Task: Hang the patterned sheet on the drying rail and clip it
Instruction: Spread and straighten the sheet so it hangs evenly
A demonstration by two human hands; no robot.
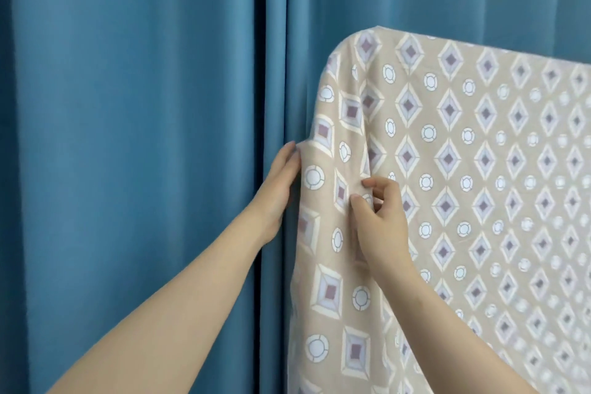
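Reaching up from the bottom edge with two bare arms: left forearm [160, 297] crossing in front of the blue pleated curtain [128, 105], right forearm [463, 329] lying over the lower part of the beige fabric sheet [479, 169] printed with purple-centred diamonds and white rings. Laying the left hand [281, 182] along the sheet's left border, fingers straight and pressed together, fingertips touching the cloth at a vertical fold; thumb hidden, so any hold behind the border impossible to tell. Pinching with the right hand [380, 217], just beside the left one and slightly lower, thumb and forefinger closing on a small ridge of the same cloth, remaining fingers curling loosely toward the palm. Hanging already, the sheet: draping over a rounded upper left corner, running along a straight top edge sloping down toward the right side of the view, falling in front of the curtain and out past the bottom edge. Hiding its support under that top fold. Bunching into soft vertical creases near the two hands, lying flat and smooth farther right. Filling the whole background behind and to the left with the curtain's deep folds.
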